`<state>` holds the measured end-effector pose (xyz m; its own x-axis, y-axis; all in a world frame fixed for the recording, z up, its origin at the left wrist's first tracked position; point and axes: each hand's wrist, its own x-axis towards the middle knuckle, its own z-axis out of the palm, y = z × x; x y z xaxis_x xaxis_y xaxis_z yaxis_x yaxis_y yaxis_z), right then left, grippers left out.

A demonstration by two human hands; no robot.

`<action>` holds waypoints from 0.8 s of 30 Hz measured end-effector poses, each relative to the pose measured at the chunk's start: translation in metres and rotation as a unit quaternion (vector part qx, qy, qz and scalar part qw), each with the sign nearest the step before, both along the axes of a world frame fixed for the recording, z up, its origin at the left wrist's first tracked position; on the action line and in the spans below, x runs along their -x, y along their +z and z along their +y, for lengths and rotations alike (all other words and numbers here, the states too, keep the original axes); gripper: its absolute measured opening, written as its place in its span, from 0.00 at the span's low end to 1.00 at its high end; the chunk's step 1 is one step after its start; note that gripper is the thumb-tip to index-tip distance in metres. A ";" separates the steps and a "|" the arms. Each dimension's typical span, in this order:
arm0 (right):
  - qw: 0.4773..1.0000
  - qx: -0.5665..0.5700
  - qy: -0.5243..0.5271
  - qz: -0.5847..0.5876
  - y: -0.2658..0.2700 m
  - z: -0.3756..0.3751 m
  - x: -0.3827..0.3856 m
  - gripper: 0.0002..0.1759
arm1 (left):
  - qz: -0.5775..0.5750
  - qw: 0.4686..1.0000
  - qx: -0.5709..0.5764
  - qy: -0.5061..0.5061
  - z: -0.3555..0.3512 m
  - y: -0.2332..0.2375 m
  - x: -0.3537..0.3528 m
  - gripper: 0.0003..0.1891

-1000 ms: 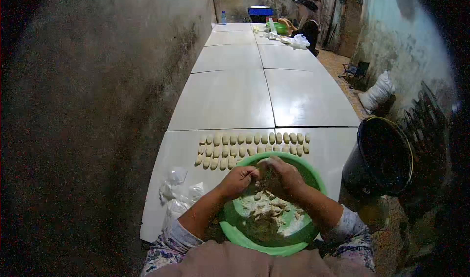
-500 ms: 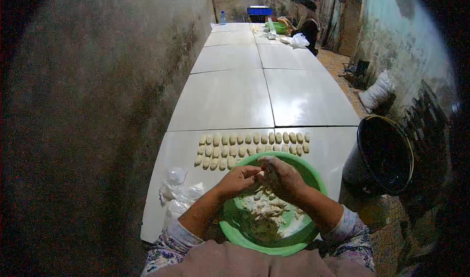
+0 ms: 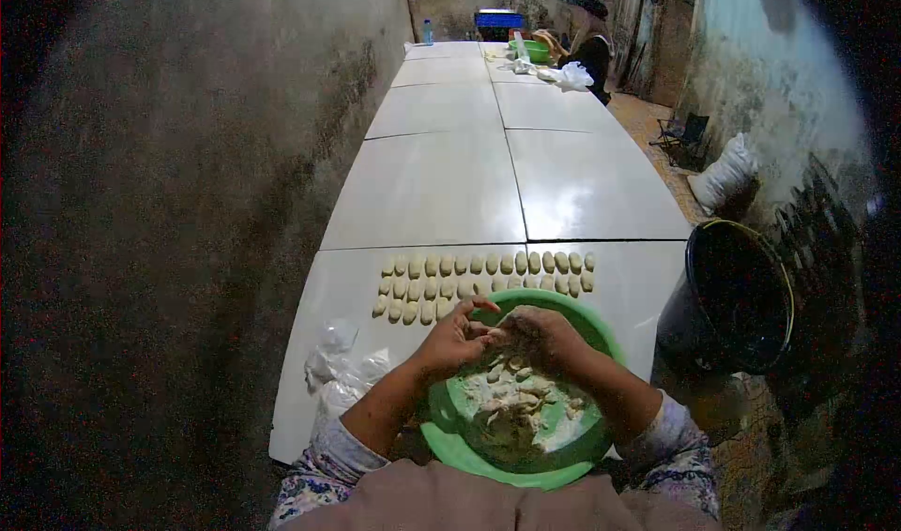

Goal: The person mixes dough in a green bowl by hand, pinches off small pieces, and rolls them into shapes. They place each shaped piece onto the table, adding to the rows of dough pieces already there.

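Note:
My left hand point(image 3: 454, 345) and my right hand point(image 3: 544, 336) meet over the far half of a green basin point(image 3: 612, 341). Their fingertips close together on a small pale piece of dough point(image 3: 496, 335), mostly hidden by the fingers. The left index finger is lifted and bent above it. Flour dusts the right hand, which is curled with its back toward me. Below them, loose white flour and scraps of dough point(image 3: 526, 402) lie in the basin. Beyond its rim, small oval dough pieces point(image 3: 461, 265) stand in rows on the white table point(image 3: 422, 189).
Crumpled clear plastic bags point(image 3: 340, 371) lie left of the basin. A large black bucket point(image 3: 723, 306) stands at the table's right side. At the far end, a person point(image 3: 589, 53) is beside another green basin point(image 3: 537, 51). A wall point(image 3: 216, 203) runs along the left.
My left index finger has lifted away from the pinch. My right hand has turned and sunk slightly, its fingers now curled lower toward the left hand.

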<state>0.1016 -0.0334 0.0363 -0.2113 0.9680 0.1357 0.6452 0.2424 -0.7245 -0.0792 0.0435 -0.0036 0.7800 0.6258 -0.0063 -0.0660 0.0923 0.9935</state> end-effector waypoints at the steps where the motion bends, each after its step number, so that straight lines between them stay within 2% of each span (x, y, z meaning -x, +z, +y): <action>1: 1.000 0.000 -0.004 -0.018 0.000 0.001 0.000 0.13 | -0.015 1.000 -0.002 -0.014 0.000 0.000 0.000 0.23; 3: 0.999 -0.001 -0.010 -0.037 -0.005 0.002 -0.002 0.12 | -0.011 1.000 -0.008 -0.020 0.001 -0.004 0.001 0.22; 5: 0.999 -0.024 0.002 0.048 -0.013 0.003 -0.004 0.13 | -0.009 1.000 -0.016 -0.024 0.001 -0.004 0.001 0.22; 6: 0.999 -0.024 0.003 0.047 -0.010 0.002 -0.003 0.13 | 0.006 1.000 -0.017 -0.017 0.002 -0.003 0.001 0.22; 8: 0.988 -0.087 0.016 0.124 -0.001 -0.001 0.000 0.12 | 0.020 1.000 -0.018 -0.005 0.003 -0.002 0.003 0.22; 12: 0.993 -0.023 0.032 0.116 -0.002 0.000 -0.002 0.14 | 0.020 0.998 -0.053 -0.039 0.009 -0.011 0.005 0.22; 14: 0.999 -0.022 0.031 0.000 -0.003 0.001 -0.005 0.12 | 0.048 0.996 -0.064 -0.046 0.010 -0.014 0.003 0.20; 15: 0.999 -0.021 0.029 0.000 -0.003 0.000 -0.005 0.12 | 0.048 0.996 -0.064 -0.048 0.009 -0.011 0.002 0.20; 17: 0.996 -0.079 0.016 -0.041 -0.001 -0.001 -0.006 0.12 | 0.008 0.994 0.008 -0.108 0.005 -0.002 0.001 0.26; 18: 0.996 -0.079 0.016 -0.041 -0.003 -0.002 -0.006 0.12 | 0.008 0.994 0.008 -0.109 0.006 -0.007 -0.001 0.26; 20: 0.982 -0.152 -0.001 -0.110 -0.006 -0.002 -0.005 0.14 | -0.003 0.976 0.136 -0.170 0.012 -0.027 -0.005 0.25; 23: 0.982 -0.133 -0.003 -0.135 -0.003 -0.005 -0.004 0.15 | -0.016 0.969 0.118 -0.216 0.019 -0.039 -0.007 0.20; 24: 0.982 -0.133 -0.003 -0.135 -0.003 -0.004 -0.006 0.15 | -0.016 0.969 0.118 -0.216 0.015 -0.030 -0.006 0.20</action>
